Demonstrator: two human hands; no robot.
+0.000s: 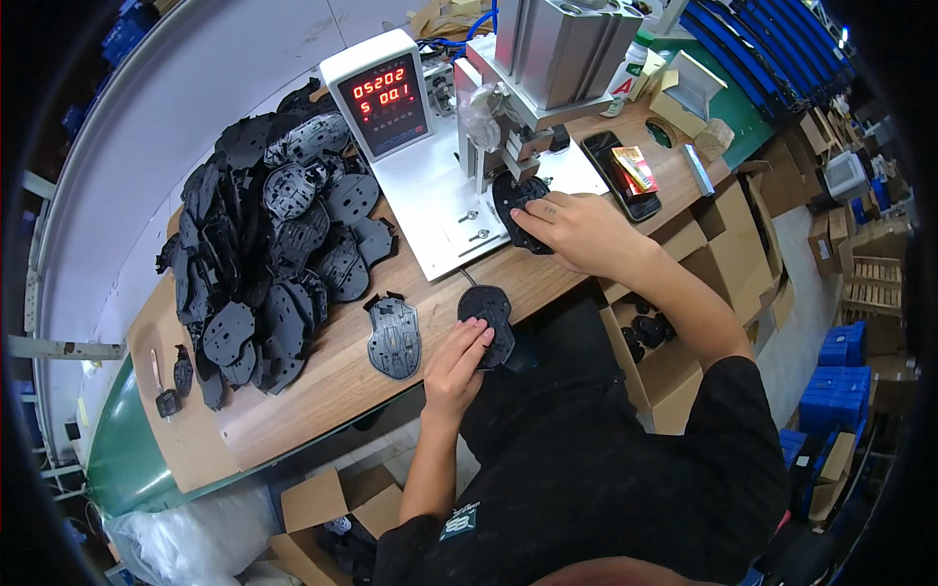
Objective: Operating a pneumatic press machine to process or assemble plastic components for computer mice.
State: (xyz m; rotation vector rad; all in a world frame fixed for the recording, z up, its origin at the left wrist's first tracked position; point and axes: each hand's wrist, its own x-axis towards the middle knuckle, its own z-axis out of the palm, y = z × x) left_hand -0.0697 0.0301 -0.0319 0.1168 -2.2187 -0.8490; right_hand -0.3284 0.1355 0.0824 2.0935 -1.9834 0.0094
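Observation:
My right hand grips a dark, rounded plastic plate with holes, its thumb and fingers on the near edge. That plate lies under the head of a metal press, on the white base plate. At the near edge of the table, my left hand holds a second black plastic plate, fingers laid across its face and the thumb hidden. Just left of it, a grey ribbed plastic plate lies flat on the wood, touched by neither hand.
A tall heap of similar black plates covers the table's left part. A white counter box with red digits stands beside the press. To the right lie a phone and a small packet. An open carton holds black parts below the edge.

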